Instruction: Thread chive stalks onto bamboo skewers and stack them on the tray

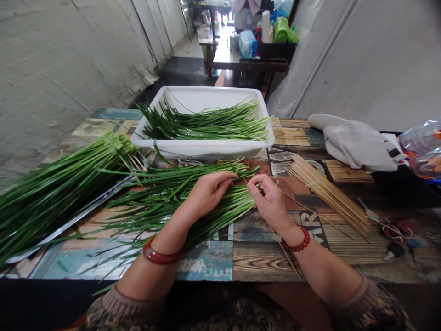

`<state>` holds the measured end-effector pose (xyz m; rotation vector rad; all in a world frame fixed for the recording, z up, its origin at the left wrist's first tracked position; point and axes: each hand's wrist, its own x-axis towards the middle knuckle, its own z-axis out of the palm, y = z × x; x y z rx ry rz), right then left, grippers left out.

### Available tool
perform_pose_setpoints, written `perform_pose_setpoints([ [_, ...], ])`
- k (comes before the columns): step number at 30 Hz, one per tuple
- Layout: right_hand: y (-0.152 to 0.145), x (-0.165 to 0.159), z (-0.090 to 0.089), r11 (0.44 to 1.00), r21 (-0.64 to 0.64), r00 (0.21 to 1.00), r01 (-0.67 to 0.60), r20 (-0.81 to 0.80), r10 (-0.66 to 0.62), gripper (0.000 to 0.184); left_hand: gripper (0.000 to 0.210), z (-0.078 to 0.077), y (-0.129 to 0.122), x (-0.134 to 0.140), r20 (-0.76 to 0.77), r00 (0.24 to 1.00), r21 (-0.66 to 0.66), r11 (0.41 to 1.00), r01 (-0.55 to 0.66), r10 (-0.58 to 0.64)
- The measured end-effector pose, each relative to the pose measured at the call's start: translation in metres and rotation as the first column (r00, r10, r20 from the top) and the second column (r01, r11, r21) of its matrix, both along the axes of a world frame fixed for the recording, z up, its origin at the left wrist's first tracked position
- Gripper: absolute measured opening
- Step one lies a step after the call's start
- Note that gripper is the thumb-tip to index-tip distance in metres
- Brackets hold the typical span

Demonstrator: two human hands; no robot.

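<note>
Garlic chives (175,184) lie loose across the table in front of me, their pale stem ends pointing right. My left hand (215,191) rests over them, thumb and fingers closed on some stems near the cut ends. Opposite it, my right hand (270,197) pinches a thin bamboo skewer (285,253); its tip shows between the hands by the stems, and its long end runs below the palm toward the table's front edge. Exactly where the tip meets a stem is too small to tell.
Behind the chives stands a white plastic tub (206,149) with more chives inside. A large chive bundle (62,184) lies left on a metal tray (86,209). To the right are bundled skewers (330,197), scissors (389,227), and a whitish cloth item (358,142).
</note>
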<state>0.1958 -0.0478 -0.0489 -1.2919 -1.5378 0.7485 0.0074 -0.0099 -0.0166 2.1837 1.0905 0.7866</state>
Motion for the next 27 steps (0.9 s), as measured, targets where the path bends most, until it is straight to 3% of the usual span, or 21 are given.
perform_pose_setpoints([
  [3,-0.001,0.000,0.001,1.000,0.007,1.000,-0.002,0.008,0.002,0.015,0.027,0.002,0.004,-0.009,-0.041,0.998,-0.073,0.996,-0.044,0.041],
  [15,-0.001,0.001,-0.001,0.999,-0.028,1.000,-0.016,0.016,0.016,0.018,0.020,0.013,0.007,-0.017,-0.139,0.983,-0.085,0.990,0.109,-0.120],
  [20,-0.001,0.001,-0.002,0.999,-0.023,0.999,-0.029,0.027,0.030,0.019,0.020,-0.001,0.009,-0.009,0.003,0.997,-0.003,0.997,-0.076,0.076],
  [24,-0.001,0.002,-0.001,0.999,-0.005,0.998,-0.032,0.049,0.032,0.019,0.018,-0.016,0.010,-0.001,-0.064,0.998,-0.001,1.000,-0.011,0.011],
  [27,-0.001,0.002,-0.001,0.999,0.002,0.996,-0.034,0.079,0.034,0.019,0.018,-0.017,0.007,0.003,-0.208,0.978,0.059,0.998,0.036,-0.023],
])
